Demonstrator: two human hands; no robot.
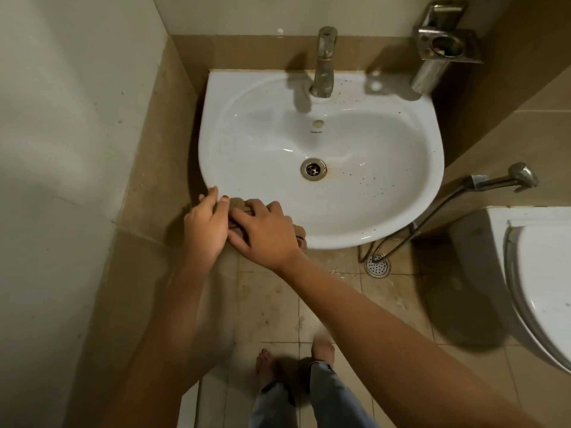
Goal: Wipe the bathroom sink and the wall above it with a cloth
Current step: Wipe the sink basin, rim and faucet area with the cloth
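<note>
Bare forearms, no sleeves. Red polish on a left hand nail. Right hand without rings. Light blue jeans, frayed at the hems. Bare feet, red-painted toenails.

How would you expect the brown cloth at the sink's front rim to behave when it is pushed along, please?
The cloth looks bunched under both hands, so it is probably soft and floppy. It would likely crumple rather than slide flat. The glossy sink rim may let it slip easily.
</note>
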